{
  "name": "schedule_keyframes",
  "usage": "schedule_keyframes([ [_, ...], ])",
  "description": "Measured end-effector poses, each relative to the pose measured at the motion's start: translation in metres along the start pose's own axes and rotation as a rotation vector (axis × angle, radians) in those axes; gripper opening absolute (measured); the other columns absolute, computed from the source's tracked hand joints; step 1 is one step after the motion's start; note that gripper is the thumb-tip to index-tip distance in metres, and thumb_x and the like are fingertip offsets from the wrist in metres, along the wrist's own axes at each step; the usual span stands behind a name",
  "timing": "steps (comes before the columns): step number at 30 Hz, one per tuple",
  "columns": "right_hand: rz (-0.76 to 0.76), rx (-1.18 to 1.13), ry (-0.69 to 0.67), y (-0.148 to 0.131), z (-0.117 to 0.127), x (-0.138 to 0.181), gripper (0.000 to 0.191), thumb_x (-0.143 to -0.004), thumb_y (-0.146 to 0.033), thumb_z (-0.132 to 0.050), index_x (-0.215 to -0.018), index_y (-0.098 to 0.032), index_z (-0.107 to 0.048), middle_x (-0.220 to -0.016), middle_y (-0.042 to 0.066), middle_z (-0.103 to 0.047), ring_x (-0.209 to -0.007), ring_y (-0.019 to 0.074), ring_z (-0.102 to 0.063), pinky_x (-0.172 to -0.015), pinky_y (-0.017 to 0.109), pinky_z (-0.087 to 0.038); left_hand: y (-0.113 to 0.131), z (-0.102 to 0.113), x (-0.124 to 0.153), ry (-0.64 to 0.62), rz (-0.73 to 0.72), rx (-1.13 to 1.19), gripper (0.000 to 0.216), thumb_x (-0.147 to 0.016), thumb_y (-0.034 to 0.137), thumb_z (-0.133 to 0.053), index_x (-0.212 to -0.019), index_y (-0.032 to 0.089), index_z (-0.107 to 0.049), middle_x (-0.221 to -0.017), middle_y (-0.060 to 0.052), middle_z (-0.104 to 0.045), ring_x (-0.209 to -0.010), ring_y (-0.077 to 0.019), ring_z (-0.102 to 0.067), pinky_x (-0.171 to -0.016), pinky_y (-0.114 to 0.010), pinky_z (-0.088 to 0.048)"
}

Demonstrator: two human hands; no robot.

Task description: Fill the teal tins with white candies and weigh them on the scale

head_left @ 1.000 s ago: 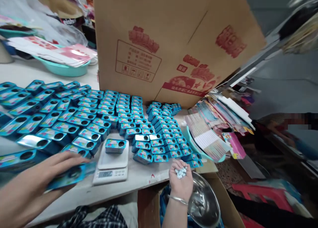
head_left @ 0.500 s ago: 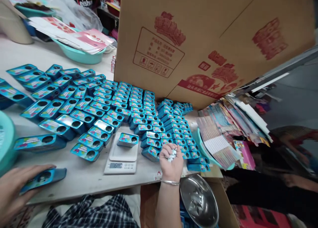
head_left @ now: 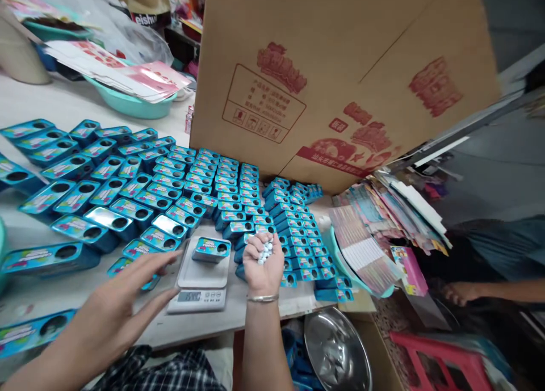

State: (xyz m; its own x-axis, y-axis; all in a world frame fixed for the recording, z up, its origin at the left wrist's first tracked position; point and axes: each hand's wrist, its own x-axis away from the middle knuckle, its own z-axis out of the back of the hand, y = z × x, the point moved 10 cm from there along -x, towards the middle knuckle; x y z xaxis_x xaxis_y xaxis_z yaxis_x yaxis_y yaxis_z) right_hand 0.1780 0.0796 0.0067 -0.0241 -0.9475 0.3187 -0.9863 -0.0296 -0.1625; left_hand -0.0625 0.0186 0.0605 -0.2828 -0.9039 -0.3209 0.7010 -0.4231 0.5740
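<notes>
A small blue tin (head_left: 212, 249) with a round hole in its lid stands on the white digital scale (head_left: 198, 299), whose display is lit. My left hand (head_left: 123, 300) is just left of the scale, thumb and fingers apart, holding nothing. In my right hand (head_left: 264, 266), palm up with the fingers curled, lies a small heap of pale white-blue candies (head_left: 264, 252). That hand is above the table, right of the scale, in front of the rows of tins. Another blue tin (head_left: 32, 331) lies at the lower left, partly behind my left arm.
Rows of blue tins (head_left: 159, 195) cover much of the table. A large cardboard box (head_left: 332, 67) stands behind them. A steel bowl (head_left: 336, 351) sits below the table edge. Turquoise basins hold papers at both sides. At right are another person's hand (head_left: 462, 293) and a red stool (head_left: 438, 351).
My left hand has let go of the tin at lower left and moved right toward the scale. My right hand, still holding the candies, has shifted slightly left and up. The view has turned a little.
</notes>
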Motion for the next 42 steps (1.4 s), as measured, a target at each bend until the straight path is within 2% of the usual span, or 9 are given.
schedule_keyframes([
  [3,0.017,-0.077,0.044,-0.006,0.005,0.002,0.025,-0.095,-0.031,-0.047,-0.073,-0.02,-0.047,-0.061,-0.006,-0.05,-0.048,0.0053,-0.044,-0.042,0.015,-0.036,0.024,-0.037,-0.042,-0.008,-0.088,-0.065,0.06,-0.092,0.044,-0.052,-0.146,0.024,-0.037,-0.139,-0.01,-0.057,-0.126,-0.0297,-0.055,-0.104,-0.043,-0.049],
  [6,0.061,-0.093,0.187,-0.01,0.023,0.008,0.031,-0.097,-0.034,-0.044,-0.07,-0.02,-0.05,-0.061,-0.004,-0.056,-0.054,0.0077,-0.054,-0.055,0.02,-0.051,0.022,-0.077,-0.065,-0.053,-0.103,-0.223,0.055,-0.085,0.029,-0.054,-0.137,0.012,-0.047,-0.138,-0.019,-0.055,-0.131,-0.0367,-0.048,-0.109,-0.052,-0.042],
  [10,0.09,-0.083,0.356,-0.001,0.044,0.019,0.031,-0.096,-0.034,-0.048,-0.069,-0.021,-0.053,-0.068,0.0,-0.068,-0.069,0.0126,-0.068,-0.081,0.037,-0.06,0.011,-0.105,-0.072,-0.21,-0.047,-0.248,0.034,-0.081,0.021,-0.049,-0.113,0.017,-0.059,-0.111,-0.013,-0.065,-0.105,-0.032,-0.063,-0.089,-0.046,-0.052],
  [14,0.094,-0.075,0.384,0.01,0.048,0.023,0.03,-0.095,-0.033,-0.049,-0.069,-0.021,-0.055,-0.072,0.001,-0.072,-0.073,0.0138,-0.071,-0.08,0.035,-0.059,0.031,-0.075,-0.075,-0.165,-0.046,-0.064,0.032,-0.081,0.027,-0.051,-0.112,0.024,-0.06,-0.108,-0.007,-0.061,-0.089,-0.0229,-0.066,-0.072,-0.033,-0.054],
  [19,0.023,-0.079,0.377,0.023,0.042,0.02,0.029,-0.096,-0.033,-0.049,-0.071,-0.02,-0.055,-0.078,0.004,-0.075,-0.082,0.0165,-0.073,-0.068,0.03,-0.058,0.081,-0.033,-0.089,-0.018,-0.244,-0.033,0.034,-0.082,0.029,-0.055,-0.115,0.031,-0.064,-0.103,-0.006,-0.06,-0.092,-0.0241,-0.063,-0.078,-0.036,-0.052],
  [24,0.015,-0.128,0.388,0.028,0.038,0.018,0.033,-0.097,-0.031,-0.045,-0.067,-0.02,-0.052,-0.076,0.004,-0.075,-0.076,0.0144,-0.072,-0.074,0.031,-0.058,0.086,-0.043,-0.102,-0.028,-0.291,-0.101,0.032,-0.078,0.023,-0.053,-0.104,0.028,-0.071,-0.094,-0.007,-0.06,-0.084,-0.0234,-0.06,-0.072,-0.035,-0.051],
  [31,-0.028,-0.148,0.376,0.037,0.034,0.022,0.032,-0.097,-0.034,-0.047,-0.068,-0.02,-0.054,-0.075,0.005,-0.075,-0.074,0.0154,-0.072,-0.074,0.032,-0.058,0.094,-0.035,-0.092,-0.014,-0.339,-0.095,0.038,-0.08,0.021,-0.055,-0.114,0.03,-0.067,-0.099,-0.006,-0.058,-0.088,-0.023,-0.059,-0.076,-0.035,-0.049],
  [37,0.013,-0.127,0.396,0.035,0.035,0.026,0.032,-0.096,-0.03,-0.048,-0.066,-0.02,-0.055,-0.073,0.003,-0.073,-0.078,0.0145,-0.071,-0.088,0.036,-0.056,0.075,-0.044,-0.096,-0.035,-0.261,-0.063,0.032,-0.079,0.024,-0.057,-0.108,0.025,-0.07,-0.098,-0.007,-0.06,-0.088,-0.0237,-0.06,-0.076,-0.036,-0.05],
  [42,-0.016,-0.14,0.386,0.032,0.034,0.027,0.032,-0.096,-0.03,-0.048,-0.067,-0.019,-0.055,-0.076,0.005,-0.073,-0.081,0.0154,-0.071,-0.084,0.035,-0.057,0.066,-0.037,-0.096,-0.043,-0.167,0.04,0.027,-0.083,0.037,-0.061,-0.107,0.028,-0.068,-0.101,-0.005,-0.062,-0.094,-0.0236,-0.062,-0.08,-0.035,-0.052],
])
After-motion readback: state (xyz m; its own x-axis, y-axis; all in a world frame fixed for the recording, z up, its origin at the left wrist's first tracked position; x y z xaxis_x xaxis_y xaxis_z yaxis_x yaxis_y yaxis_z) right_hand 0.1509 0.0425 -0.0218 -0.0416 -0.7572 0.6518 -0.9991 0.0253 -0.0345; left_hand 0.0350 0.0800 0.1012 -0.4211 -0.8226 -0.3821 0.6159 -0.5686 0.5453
